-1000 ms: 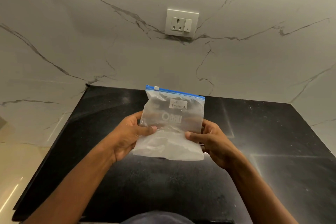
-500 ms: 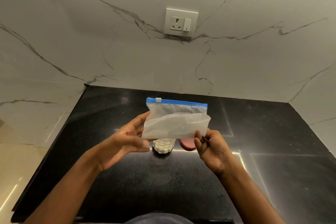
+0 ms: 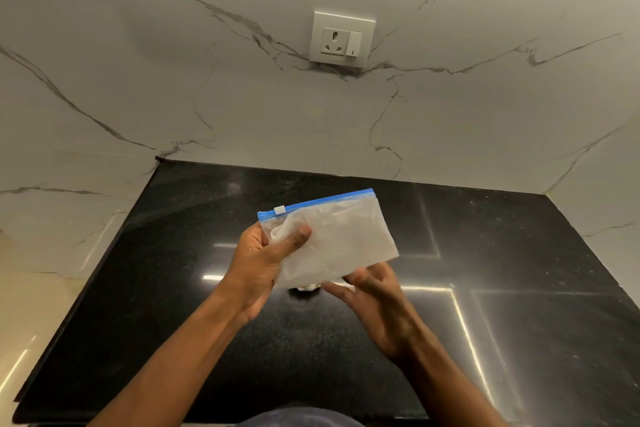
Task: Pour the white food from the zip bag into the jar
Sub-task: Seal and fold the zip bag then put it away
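Note:
A clear zip bag (image 3: 341, 241) with a blue zip strip and a white slider is held above the black counter, folded up, its zip edge rising to the right. White powder shows faintly inside. My left hand (image 3: 263, 260) grips the bag's left end, thumb on the front. My right hand (image 3: 377, 302) is just under the bag's lower right edge with its fingers spread, holding nothing. Only a sliver of the jar (image 3: 307, 287) shows below the bag; the rest is hidden behind it.
The black stone counter (image 3: 519, 288) meets a white marble wall at the back and right. A wall socket with a switch (image 3: 343, 40) is above. The counter's left edge (image 3: 86, 288) drops to a pale floor.
The bag has tilted, zip end now higher on the right. My left hand has closed on its left end and my right hand has let go. The jar and red lid are now covered.

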Available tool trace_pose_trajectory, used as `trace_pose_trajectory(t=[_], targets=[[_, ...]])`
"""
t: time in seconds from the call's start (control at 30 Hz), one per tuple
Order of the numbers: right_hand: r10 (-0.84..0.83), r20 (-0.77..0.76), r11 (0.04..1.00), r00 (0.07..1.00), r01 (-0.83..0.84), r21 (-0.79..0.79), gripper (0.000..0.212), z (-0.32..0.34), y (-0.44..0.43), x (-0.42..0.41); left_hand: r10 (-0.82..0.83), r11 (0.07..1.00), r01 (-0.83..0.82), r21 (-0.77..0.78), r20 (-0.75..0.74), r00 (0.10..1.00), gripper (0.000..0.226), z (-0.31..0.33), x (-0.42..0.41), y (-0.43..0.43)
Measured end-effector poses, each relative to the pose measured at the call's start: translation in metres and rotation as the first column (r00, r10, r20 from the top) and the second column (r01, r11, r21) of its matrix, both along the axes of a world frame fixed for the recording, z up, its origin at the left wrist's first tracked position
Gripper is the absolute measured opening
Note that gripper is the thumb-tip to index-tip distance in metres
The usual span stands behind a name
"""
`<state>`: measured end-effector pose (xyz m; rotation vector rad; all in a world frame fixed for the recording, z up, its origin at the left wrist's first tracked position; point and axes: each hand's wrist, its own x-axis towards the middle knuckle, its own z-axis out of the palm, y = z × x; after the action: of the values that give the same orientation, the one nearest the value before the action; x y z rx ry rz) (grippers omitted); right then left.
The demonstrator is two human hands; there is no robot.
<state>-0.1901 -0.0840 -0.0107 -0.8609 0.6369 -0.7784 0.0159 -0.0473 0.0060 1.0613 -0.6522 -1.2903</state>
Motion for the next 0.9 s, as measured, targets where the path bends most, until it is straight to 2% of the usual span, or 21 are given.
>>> trace_pose_trajectory(t=[0.1,0.2,0.3,0.37,0.4,0.43,0.5,0.6,0.67,0.77,0.83,0.9], targets=[[-0.062,0.045,0.997,0.997,0.061,0.037,0.103,0.013,0.002,0.022,-0.062,0.997,0.062,0.052,-0.002,0.998,0.031,-0.004,-0.015,0.001],[-0.243,-0.011,0.970,0.970,0.243,-0.017,0.069,0.024,-0.009,0.032,-0.026,0.995,0.030,0.099,-0.043,0.999,0.034,-0.005,-0.021,-0.002],[-0.351,-0.010,0.936,0.936,0.351,-0.035,0.046,0.018,-0.014,0.033,0.013,0.994,-0.005,0.112,-0.072,0.997,0.041,-0.002,-0.024,-0.006],[-0.400,-0.070,0.908,0.914,0.386,-0.162,0.030,0.013,-0.015,0.033,0.046,0.990,-0.031,0.141,-0.101,0.994,0.042,-0.001,-0.028,-0.009],[-0.423,-0.112,0.882,0.899,0.380,-0.280,0.022,0.010,-0.015,0.034,0.068,0.986,-0.049,0.161,-0.118,0.991,0.038,-0.001,-0.030,-0.010],[-0.442,-0.143,0.834,0.886,0.347,-0.429,0.021,0.005,-0.017,0.033,0.090,0.981,-0.066,0.181,-0.129,0.987,0.032,-0.001,-0.032,-0.011],[-0.462,-0.174,0.676,0.870,0.218,-0.704,0.029,-0.003,-0.017,0.033,0.127,0.971,-0.101,0.216,-0.111,0.986,0.021,0.000,-0.034,-0.013],[-0.555,-0.280,0.409,0.784,-0.036,-0.912,0.057,-0.015,-0.018,0.031,0.140,0.966,-0.133,0.220,-0.017,0.990,0.028,0.004,-0.037,-0.013],[-0.671,-0.345,0.275,0.657,-0.211,-0.938,0.058,-0.017,-0.019,0.029,0.123,0.971,-0.122,0.206,0.007,0.992,0.041,0.008,-0.039,-0.012],[-0.759,-0.373,0.207,0.534,-0.346,-0.915,0.058,-0.020,-0.020,0.028,0.047,0.978,-0.038,0.203,-0.041,0.998,0.062,0.016,-0.044,-0.010],[-0.778,-0.377,0.174,0.502,-0.405,-0.898,0.061,-0.025,-0.023,0.027,-0.040,0.988,0.036,0.148,0.021,0.999,0.061,0.017,-0.053,-0.006],[-0.781,-0.393,0.151,0.485,-0.464,-0.873,0.076,-0.028,-0.024,0.028,-0.068,0.991,0.055,0.125,0.106,0.992,0.047,0.014,-0.063,-0.005]])
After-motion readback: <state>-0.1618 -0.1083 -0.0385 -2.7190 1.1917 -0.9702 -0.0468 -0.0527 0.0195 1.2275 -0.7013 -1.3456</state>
